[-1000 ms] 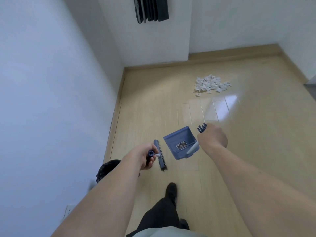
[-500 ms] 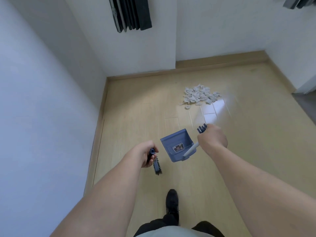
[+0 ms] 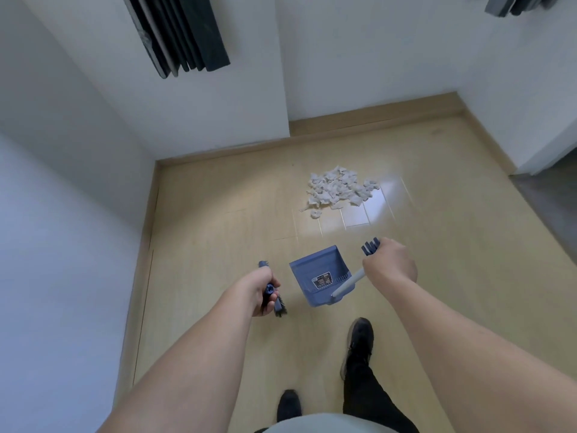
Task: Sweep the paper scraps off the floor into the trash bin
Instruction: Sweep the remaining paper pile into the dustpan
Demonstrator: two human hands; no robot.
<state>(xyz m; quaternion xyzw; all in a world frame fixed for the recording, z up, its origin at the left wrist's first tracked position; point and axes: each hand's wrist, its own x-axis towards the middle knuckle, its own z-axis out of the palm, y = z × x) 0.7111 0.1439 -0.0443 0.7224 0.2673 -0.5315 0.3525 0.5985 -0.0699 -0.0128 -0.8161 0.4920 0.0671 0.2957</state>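
Gripping broom (image 3: 278, 304) in left hand (image 3: 260, 292), right hand (image 3: 390, 264) clasping dustpan (image 3: 318, 273), label unreadable

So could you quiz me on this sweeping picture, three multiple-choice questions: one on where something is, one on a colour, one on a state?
1. Where does the pile of paper scraps lie?
A. inside the dustpan
B. on the floor ahead of the dustpan, apart from it
C. under the person's shoe

2. What colour is the dustpan?
A. blue
B. red
C. yellow

3. What is the left hand doing?
A. hanging free
B. gripping the broom
C. pressing on the wall

Answers: 1 B, bare floor separates the scraps from the pan. 2 A, its scoop is plainly blue. 3 B, its fingers wrap the broom's handle, while the right hand holds the dustpan's.
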